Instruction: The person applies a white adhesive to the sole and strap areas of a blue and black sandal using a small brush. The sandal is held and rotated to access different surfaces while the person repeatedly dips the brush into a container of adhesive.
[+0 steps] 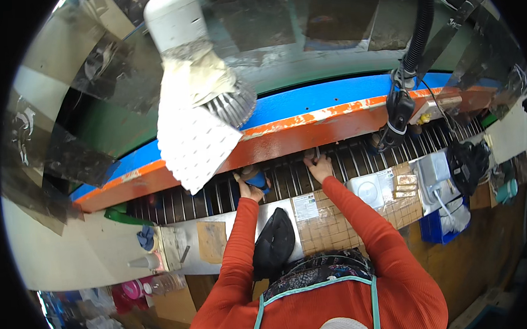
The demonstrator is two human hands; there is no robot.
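Observation:
My left hand point(250, 190) is wrapped round a blue piece with a tan top point(254, 176), perhaps a shoe, at the foot of the orange-painted beam point(297, 126). To its right, my right hand point(320, 168) reaches over the metal rollers point(289, 176) of a conveyor. Its fingers close about a small, pale grey thing point(313, 153) by the beam; its kind is too small to tell. Both forearms, in red sleeves, cross the ledge in front of the rollers. A black cloth-like item point(274, 239) lies by my left forearm.
A large lamp wrapped in white paper point(197, 120) hangs at the left. A black flexible hose point(418, 34) comes down at the right. Flattened cardboard point(325, 226) covers the ledge, beside a white container point(366, 190). A blue bin point(437, 228) stands at the right.

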